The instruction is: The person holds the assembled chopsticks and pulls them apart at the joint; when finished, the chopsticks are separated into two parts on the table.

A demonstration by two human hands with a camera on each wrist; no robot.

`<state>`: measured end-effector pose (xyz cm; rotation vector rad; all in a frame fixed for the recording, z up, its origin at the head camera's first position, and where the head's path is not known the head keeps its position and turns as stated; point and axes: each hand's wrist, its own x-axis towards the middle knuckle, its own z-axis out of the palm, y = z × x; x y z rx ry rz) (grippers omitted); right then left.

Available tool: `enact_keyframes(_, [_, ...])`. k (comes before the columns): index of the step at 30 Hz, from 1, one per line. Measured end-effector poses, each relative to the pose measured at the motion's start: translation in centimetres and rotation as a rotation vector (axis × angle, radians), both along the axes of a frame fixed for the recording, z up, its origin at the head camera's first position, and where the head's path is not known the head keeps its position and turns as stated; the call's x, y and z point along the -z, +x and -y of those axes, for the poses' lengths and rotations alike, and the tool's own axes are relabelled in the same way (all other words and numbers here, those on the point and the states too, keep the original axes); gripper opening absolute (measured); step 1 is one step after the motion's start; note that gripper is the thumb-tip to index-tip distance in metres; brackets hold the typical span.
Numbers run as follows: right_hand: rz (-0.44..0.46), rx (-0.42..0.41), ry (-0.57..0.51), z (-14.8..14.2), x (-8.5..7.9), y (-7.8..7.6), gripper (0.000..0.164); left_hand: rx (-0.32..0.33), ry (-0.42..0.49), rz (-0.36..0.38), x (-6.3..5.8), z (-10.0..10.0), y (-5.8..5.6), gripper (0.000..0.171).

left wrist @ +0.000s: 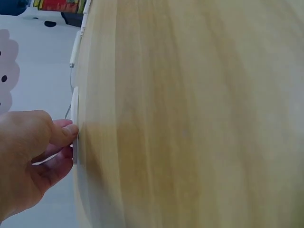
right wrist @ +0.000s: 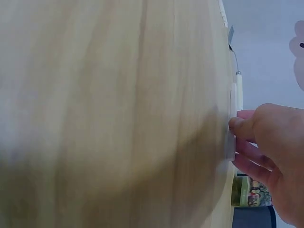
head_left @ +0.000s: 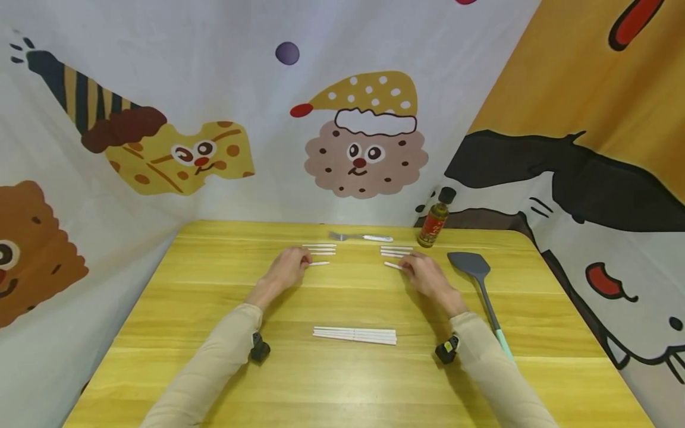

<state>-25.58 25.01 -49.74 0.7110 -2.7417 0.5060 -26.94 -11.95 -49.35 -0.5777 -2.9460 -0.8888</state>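
My left hand pinches a short, thin white stick at the table's far side, left of centre. In the left wrist view, thumb and fingers hold that stick low against the wood. My right hand pinches a matching white stick right of centre, and the right wrist view shows the thumb on its side. Just beyond each hand lie more white sticks, a left row and a right row. Closer to me, several longer white sticks lie side by side between the forearms.
A fork with a white handle lies near the table's back edge. Behind my right hand stands a dark-capped bottle with a red label. A grey spatula with a mint handle lies beside my right forearm. Printed cloth hangs behind the table.
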Motion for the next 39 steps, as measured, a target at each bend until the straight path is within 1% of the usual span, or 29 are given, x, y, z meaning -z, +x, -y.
enact_keyframes(11, [-0.015,0.013,0.006,0.6,0.3,-0.3,0.006,0.008,0.001,-0.014,0.5,-1.1,-0.1,0.016])
enact_keyframes(16, [-0.012,0.026,0.007,0.7,0.2,-0.8,0.008,0.006,-0.012,-0.035,0.5,-1.4,-0.4,0.019])
enact_keyframes(22, [-0.002,0.059,0.004,0.9,-0.1,-1.4,0.006,0.016,-0.032,-0.061,0.4,-1.6,-0.8,0.02])
enact_keyframes(34, [0.034,0.091,-0.006,1.0,-0.4,-1.9,0.005,0.003,-0.008,-0.025,0.4,-2.0,-1.3,0.021])
enact_keyframes(39, [0.016,0.079,-0.006,0.9,-0.3,-1.9,0.006,0.009,-0.013,-0.025,0.3,-2.1,-1.4,0.019])
